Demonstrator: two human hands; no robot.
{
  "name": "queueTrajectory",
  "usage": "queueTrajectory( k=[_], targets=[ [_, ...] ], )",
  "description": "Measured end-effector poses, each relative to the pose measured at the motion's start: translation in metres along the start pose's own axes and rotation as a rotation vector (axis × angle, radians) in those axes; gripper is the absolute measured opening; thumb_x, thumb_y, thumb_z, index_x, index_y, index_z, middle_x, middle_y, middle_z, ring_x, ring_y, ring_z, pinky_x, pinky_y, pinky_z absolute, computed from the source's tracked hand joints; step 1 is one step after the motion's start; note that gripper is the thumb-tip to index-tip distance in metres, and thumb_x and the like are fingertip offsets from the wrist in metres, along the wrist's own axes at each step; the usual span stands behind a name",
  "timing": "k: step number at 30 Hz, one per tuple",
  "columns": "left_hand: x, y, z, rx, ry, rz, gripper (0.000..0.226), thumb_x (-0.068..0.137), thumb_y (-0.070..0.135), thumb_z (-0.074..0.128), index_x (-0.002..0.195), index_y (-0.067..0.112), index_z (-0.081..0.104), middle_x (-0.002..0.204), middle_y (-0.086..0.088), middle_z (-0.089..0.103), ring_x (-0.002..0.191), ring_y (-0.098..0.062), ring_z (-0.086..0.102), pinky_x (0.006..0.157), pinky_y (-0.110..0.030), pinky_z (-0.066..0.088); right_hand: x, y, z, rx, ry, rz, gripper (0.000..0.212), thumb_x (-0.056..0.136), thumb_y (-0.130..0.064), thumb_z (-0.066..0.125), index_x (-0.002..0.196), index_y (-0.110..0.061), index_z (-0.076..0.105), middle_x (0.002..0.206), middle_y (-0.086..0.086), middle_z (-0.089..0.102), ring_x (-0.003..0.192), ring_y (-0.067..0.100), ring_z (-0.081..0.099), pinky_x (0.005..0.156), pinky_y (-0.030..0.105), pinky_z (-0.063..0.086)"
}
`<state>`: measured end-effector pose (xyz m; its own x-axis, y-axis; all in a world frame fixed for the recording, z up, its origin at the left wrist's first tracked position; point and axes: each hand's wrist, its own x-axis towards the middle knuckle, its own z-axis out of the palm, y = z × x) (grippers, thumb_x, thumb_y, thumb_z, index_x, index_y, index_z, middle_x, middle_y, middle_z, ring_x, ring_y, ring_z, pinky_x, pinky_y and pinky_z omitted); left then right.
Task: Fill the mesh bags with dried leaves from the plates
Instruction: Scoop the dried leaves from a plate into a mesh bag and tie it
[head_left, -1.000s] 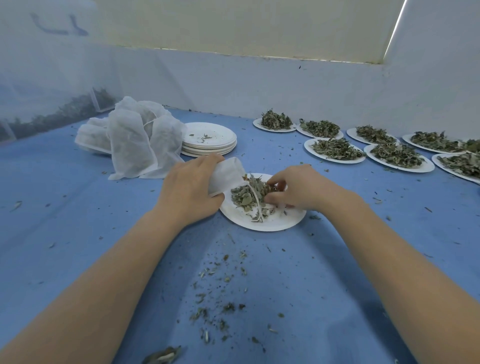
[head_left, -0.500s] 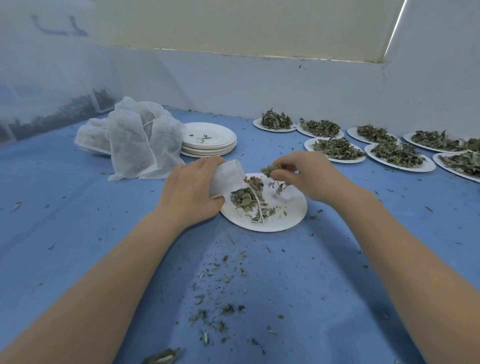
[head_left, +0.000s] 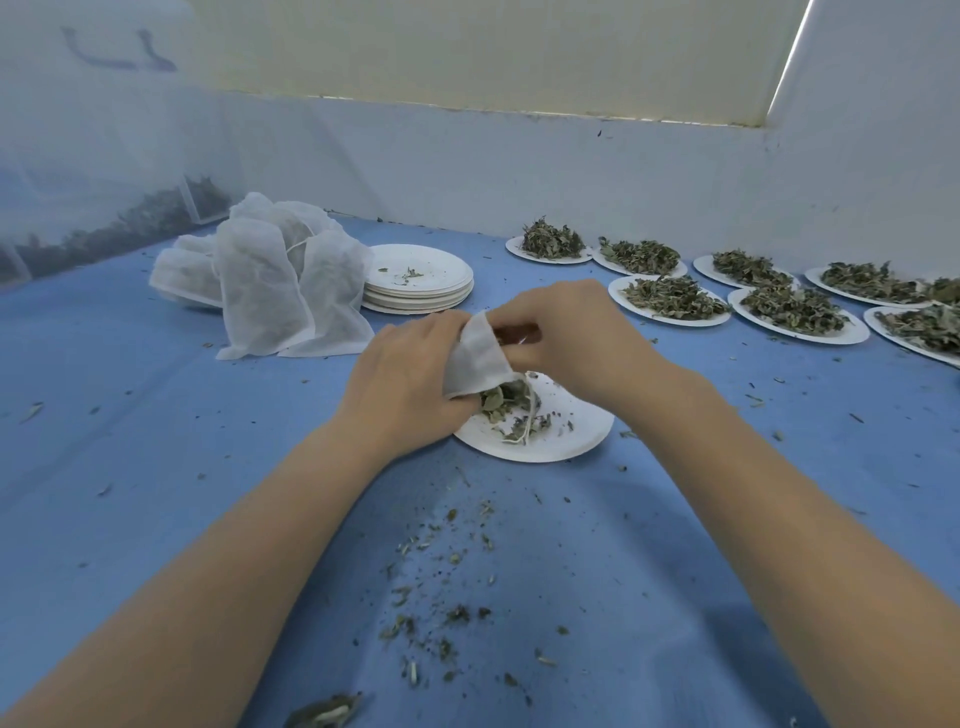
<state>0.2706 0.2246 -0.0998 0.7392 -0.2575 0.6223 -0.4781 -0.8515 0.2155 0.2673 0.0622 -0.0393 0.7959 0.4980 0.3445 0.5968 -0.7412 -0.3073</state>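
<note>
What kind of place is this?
Probably a small herb-packing workbench: rows of plates of dried leaves, a heap of empty mesh bags, and a blue-covered table walled with white sheeting.

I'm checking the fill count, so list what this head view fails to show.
- Inside of the mesh bag: covered by its cloth and the left hand, so its fill is unknown.
- Right hand fingertips: tucked behind the bag, so any leaves held are hidden.
- Far-right plates: cut off by the frame edge, so the count is uncertain.
- Contents of the bag pile: opaque cloth.
</note>
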Motion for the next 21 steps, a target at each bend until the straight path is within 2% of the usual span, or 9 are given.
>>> queueTrajectory(
  k=[2, 5, 8, 10, 12, 14, 17, 19, 21],
  targets=[
    [-0.001, 0.0, -0.001, -0.041, 0.017, -0.038, 0.054, 0.07, 0.026, 0.072, 0.119, 0.011, 0.055, 0.106, -0.004, 0.065, 0.093, -0.028, 0.059, 0.07, -0.03, 0.035, -0.003, 0.002, -0.005, 0.246, -0.081, 0.049, 0.025, 0.08, -0.016, 0.069, 0.101, -0.029, 0.073, 0.074, -0.019, 0.069, 0.073, -0.012, 0.062, 0.068, 0.004, 0.045],
    [0.0, -0.001, -0.001, -0.067, 0.039, -0.082, 0.055, 0.069, 0.029, 0.072, 0.119, 0.014, 0.055, 0.108, -0.003, 0.065, 0.094, -0.027, 0.058, 0.071, -0.027, 0.033, -0.004, 0.003, -0.007, 0.347, -0.081, 0.092, 0.025, 0.082, -0.014, 0.069, 0.097, -0.034, 0.073, 0.087, -0.014, 0.073, 0.083, 0.0, 0.066, 0.077, 0.015, 0.051],
    [0.001, 0.0, -0.001, -0.087, 0.048, -0.08, 0.054, 0.068, 0.028, 0.074, 0.117, 0.013, 0.056, 0.107, -0.003, 0.065, 0.093, -0.026, 0.059, 0.07, -0.027, 0.033, 0.0, -0.006, 0.006, 0.224, 0.085, 0.113, 0.015, 0.081, -0.013, 0.066, 0.087, -0.023, 0.075, 0.081, -0.003, 0.071, 0.06, 0.006, 0.056, 0.065, 0.015, 0.044],
    [0.001, 0.0, -0.001, -0.071, 0.035, -0.049, 0.053, 0.066, 0.025, 0.077, 0.114, 0.011, 0.058, 0.103, -0.003, 0.066, 0.09, -0.026, 0.059, 0.069, -0.027, 0.032, 0.0, -0.007, 0.014, 0.199, -0.022, 0.113, 0.013, 0.084, -0.011, 0.06, 0.086, -0.011, 0.073, 0.072, -0.002, 0.066, 0.05, 0.003, 0.045, 0.053, 0.019, 0.039],
    [0.001, -0.001, -0.002, -0.05, 0.032, -0.037, 0.051, 0.066, 0.024, 0.078, 0.112, 0.011, 0.06, 0.1, -0.003, 0.067, 0.089, -0.028, 0.06, 0.068, -0.028, 0.033, -0.002, -0.003, 0.012, 0.282, -0.142, 0.105, 0.018, 0.089, -0.014, 0.059, 0.097, -0.016, 0.074, 0.055, -0.015, 0.057, 0.042, 0.0, 0.041, 0.044, 0.01, 0.032],
    [0.001, -0.005, -0.004, -0.062, 0.062, -0.069, 0.05, 0.068, 0.029, 0.075, 0.112, 0.011, 0.059, 0.103, -0.005, 0.067, 0.09, -0.029, 0.061, 0.069, -0.029, 0.035, -0.003, 0.004, 0.004, 0.421, -0.072, 0.099, 0.02, 0.09, -0.015, 0.06, 0.101, -0.025, 0.074, 0.061, -0.026, 0.06, 0.051, -0.008, 0.052, 0.056, 0.005, 0.038],
    [0.003, -0.012, -0.007, -0.064, 0.106, -0.171, 0.054, 0.068, 0.033, 0.071, 0.117, 0.016, 0.056, 0.111, -0.002, 0.064, 0.097, -0.027, 0.058, 0.071, -0.028, 0.036, 0.001, 0.02, 0.003, 0.396, 0.151, 0.19, 0.017, 0.089, -0.022, 0.062, 0.097, -0.033, 0.071, 0.082, -0.022, 0.067, 0.077, -0.005, 0.062, 0.07, 0.017, 0.049],
    [0.003, -0.017, -0.009, -0.072, 0.108, -0.209, 0.054, 0.067, 0.036, 0.065, 0.118, 0.018, 0.055, 0.113, 0.001, 0.063, 0.099, -0.026, 0.057, 0.074, -0.03, 0.039, 0.001, 0.026, 0.01, 0.141, 0.063, 0.251, 0.014, 0.088, -0.035, 0.06, 0.1, -0.036, 0.067, 0.087, -0.016, 0.064, 0.082, 0.003, 0.061, 0.067, 0.02, 0.045],
    [0.002, -0.019, -0.01, -0.082, 0.097, -0.222, 0.055, 0.066, 0.038, 0.06, 0.118, 0.018, 0.055, 0.113, 0.002, 0.062, 0.099, -0.025, 0.056, 0.077, -0.032, 0.042, 0.0, 0.029, 0.022, -0.014, -0.101, 0.301, 0.032, 0.085, -0.052, 0.058, 0.114, -0.038, 0.06, 0.1, -0.007, 0.06, 0.092, 0.012, 0.055, 0.072, 0.025, 0.04]
  ],
)
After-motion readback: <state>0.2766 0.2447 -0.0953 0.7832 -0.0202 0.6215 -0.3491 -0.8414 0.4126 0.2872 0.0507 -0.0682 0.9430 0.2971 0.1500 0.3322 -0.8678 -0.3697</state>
